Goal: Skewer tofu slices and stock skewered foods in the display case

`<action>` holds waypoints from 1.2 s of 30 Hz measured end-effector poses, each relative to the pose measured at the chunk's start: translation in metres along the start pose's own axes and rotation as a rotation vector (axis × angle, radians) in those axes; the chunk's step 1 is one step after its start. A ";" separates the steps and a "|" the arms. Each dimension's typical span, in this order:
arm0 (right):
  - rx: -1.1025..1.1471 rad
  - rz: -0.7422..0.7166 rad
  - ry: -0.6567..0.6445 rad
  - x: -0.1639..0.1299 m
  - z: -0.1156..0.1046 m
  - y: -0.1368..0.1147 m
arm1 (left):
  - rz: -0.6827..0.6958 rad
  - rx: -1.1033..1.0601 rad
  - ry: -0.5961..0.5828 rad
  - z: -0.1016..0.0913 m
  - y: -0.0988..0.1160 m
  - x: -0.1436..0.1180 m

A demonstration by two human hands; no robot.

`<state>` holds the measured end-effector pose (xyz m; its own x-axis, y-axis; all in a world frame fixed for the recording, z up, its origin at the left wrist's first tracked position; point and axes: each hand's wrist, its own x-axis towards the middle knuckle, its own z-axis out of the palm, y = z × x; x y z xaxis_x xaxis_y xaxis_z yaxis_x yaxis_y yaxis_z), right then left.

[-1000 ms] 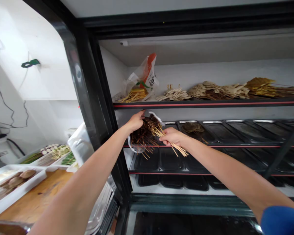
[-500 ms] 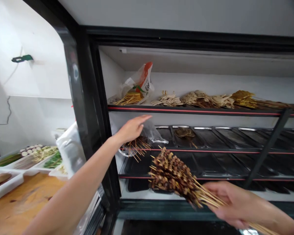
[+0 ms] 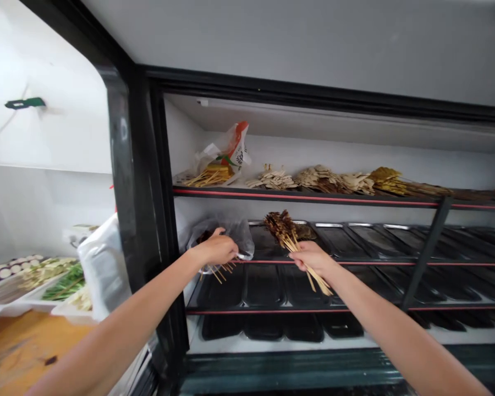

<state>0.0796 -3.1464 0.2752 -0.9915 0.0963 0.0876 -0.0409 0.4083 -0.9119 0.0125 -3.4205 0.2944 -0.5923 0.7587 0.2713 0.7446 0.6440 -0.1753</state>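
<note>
Skewers of dark brown meat on pale bamboo sticks (image 3: 284, 230) stand as a bunch in the right hand (image 3: 311, 257), which is clenched around the sticks near their lower ends; the meat tips point up and away, over a shallow black metal tray (image 3: 268, 245) on the middle shelf of the black-framed display cabinet (image 3: 148, 220). The sticks' bare ends jut out below the fist. The left hand (image 3: 216, 250) rests at the left end of the same shelf, fingers closed on the rim of a clear plastic bag (image 3: 235, 234) that holds more skewers, whose stick ends (image 3: 220, 270) poke out beneath the hand. The two hands are near each other but apart. On the top shelf lie a white and orange plastic bag (image 3: 229, 154) with skewers and a row of pale skewered foods (image 3: 334, 179). To the left of the cabinet, white trays of vegetables (image 3: 45, 272) sit beside a wooden board (image 3: 20, 346).
</note>
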 end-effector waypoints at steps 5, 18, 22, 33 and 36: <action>-0.100 0.063 0.128 0.077 0.066 -0.018 | -0.132 0.020 -0.073 -0.005 -0.009 -0.019; -0.601 -0.009 0.192 0.099 0.070 -0.011 | -0.124 -0.018 0.051 0.011 -0.010 -0.029; -0.739 -0.115 0.201 0.091 0.050 -0.016 | -0.063 -0.106 0.180 -0.012 -0.003 -0.048; -0.759 -0.451 -0.180 0.042 0.121 -0.054 | -0.725 -0.195 0.634 0.050 0.041 -0.095; -0.801 -0.303 -0.164 0.041 0.140 -0.050 | -0.810 -0.160 0.685 0.063 0.046 -0.087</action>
<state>0.0238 -3.2903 0.2685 -0.9598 -0.2263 0.1661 -0.2676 0.9166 -0.2970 0.0790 -3.4509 0.2034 -0.6659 -0.1377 0.7332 0.2685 0.8727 0.4078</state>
